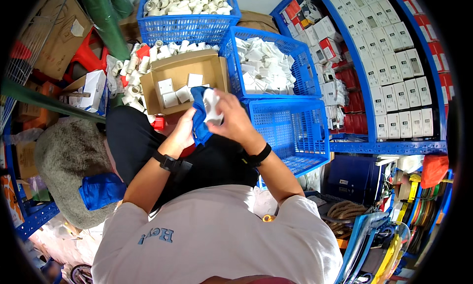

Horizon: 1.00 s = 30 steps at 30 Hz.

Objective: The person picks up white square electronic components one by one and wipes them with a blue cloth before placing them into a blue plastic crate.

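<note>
My left hand grips a blue cloth above my lap. In my right hand is a white plastic piece, blurred, which lies against the cloth. Just beyond my hands stands an open cardboard box with several white square plates in its bottom. To the right of the box, a blue plastic crate holds a heap of white square plates. Nearer to me on the right stands another blue crate, with its mesh floor showing.
A blue crate of white pipe fittings stands at the back, with more loose fittings left of the cardboard box. Blue shelving with small boxes rises at right. A grey fleece-covered seat bears a folded blue cloth at left.
</note>
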Available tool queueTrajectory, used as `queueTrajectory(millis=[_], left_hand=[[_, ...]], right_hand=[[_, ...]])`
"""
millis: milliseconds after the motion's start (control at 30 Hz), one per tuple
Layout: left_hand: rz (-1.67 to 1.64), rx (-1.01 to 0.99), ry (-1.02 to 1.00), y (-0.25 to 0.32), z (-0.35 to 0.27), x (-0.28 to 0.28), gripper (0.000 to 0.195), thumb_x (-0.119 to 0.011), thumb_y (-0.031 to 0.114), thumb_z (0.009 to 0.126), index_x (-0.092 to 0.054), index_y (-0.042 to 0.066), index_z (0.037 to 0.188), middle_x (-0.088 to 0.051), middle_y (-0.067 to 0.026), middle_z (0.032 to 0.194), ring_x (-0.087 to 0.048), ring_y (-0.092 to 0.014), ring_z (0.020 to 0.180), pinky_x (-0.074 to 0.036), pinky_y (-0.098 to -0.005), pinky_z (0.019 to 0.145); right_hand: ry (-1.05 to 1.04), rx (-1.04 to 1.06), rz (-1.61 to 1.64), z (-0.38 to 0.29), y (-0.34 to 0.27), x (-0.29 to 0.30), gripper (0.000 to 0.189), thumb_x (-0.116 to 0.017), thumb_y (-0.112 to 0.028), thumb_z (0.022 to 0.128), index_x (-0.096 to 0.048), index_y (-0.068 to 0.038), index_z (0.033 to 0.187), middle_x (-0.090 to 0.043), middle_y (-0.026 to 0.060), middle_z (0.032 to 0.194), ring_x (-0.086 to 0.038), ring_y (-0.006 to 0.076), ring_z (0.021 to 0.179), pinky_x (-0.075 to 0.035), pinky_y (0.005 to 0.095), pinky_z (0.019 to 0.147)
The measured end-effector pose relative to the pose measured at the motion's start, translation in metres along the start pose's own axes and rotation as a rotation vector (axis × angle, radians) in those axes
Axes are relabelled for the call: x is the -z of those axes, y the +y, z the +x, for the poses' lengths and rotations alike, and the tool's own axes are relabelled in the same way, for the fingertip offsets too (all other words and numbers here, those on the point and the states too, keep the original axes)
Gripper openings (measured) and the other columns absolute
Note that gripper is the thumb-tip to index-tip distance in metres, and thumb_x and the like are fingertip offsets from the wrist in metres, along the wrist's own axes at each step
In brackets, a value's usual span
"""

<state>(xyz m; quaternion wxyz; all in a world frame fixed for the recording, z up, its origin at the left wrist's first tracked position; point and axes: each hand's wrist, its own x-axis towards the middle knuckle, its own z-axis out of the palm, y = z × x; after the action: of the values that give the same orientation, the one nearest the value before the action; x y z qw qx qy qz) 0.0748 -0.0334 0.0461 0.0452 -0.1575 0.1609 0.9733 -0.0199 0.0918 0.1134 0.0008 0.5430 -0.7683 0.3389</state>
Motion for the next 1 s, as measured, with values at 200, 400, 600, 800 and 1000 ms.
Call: queueTrajectory(millis=[200,400,600,800,1000], left_hand=[[-0.005,-0.027,-0.020,0.000,0.002,-0.003,0.042,-0.037,0.036,0.090,-0.045,0.005,0.118,-0.054,-0.0088,0.111,-0.054,-0.019,0.100,-0.044,-0.0327,0.086],[-0.006,0.035,-0.041,-0.006,-0.005,-0.006,0.044,-0.037,0.034,0.090,-0.042,0.004,0.121,-0.053,-0.0085,0.114,-0.054,-0.019,0.101,-0.043,-0.0328,0.088],[-0.006,-0.034,-0.217,0.002,-0.007,-0.007,0.043,-0.035,0.036,0.089,-0.045,0.006,0.119,-0.056,-0.0091,0.107,-0.055,-0.020,0.097,-0.045,-0.0332,0.085],[-0.053,-0.022,-0.154,-0.003,-0.002,-0.011,0.045,-0.037,0.036,0.088,-0.045,0.003,0.118,-0.055,-0.0087,0.108,-0.055,-0.019,0.097,-0.044,-0.0342,0.086],[-0.156,0.036,-0.078,-0.009,-0.004,0.001,0.046,-0.034,0.034,0.089,-0.043,0.002,0.120,-0.053,-0.0114,0.113,-0.053,-0.023,0.101,-0.042,-0.0356,0.090]], right_hand=[[-0.002,0.013,0.009,0.000,-0.004,0.002,0.033,-0.072,-0.016,0.056,-0.044,-0.005,0.069,-0.048,0.0181,0.115,-0.046,0.0350,0.102,-0.043,0.0377,0.081],[0.101,-0.178,0.023,-0.003,0.007,0.009,0.034,-0.073,-0.015,0.054,-0.044,-0.005,0.068,-0.048,0.0203,0.114,-0.048,0.0369,0.099,-0.043,0.0385,0.081],[-0.006,0.056,0.072,0.000,-0.017,0.007,0.031,-0.072,-0.014,0.057,-0.044,-0.005,0.067,-0.046,0.0187,0.117,-0.046,0.0366,0.103,-0.043,0.0384,0.082],[0.141,0.002,0.017,0.009,-0.007,0.006,0.034,-0.073,-0.017,0.057,-0.043,-0.005,0.066,-0.045,0.0197,0.117,-0.046,0.0363,0.101,-0.043,0.0378,0.080],[0.130,-0.180,0.108,0.003,0.006,0.008,0.038,-0.075,-0.015,0.057,-0.040,-0.004,0.065,-0.046,0.0222,0.117,-0.047,0.0344,0.104,-0.039,0.0361,0.085]])
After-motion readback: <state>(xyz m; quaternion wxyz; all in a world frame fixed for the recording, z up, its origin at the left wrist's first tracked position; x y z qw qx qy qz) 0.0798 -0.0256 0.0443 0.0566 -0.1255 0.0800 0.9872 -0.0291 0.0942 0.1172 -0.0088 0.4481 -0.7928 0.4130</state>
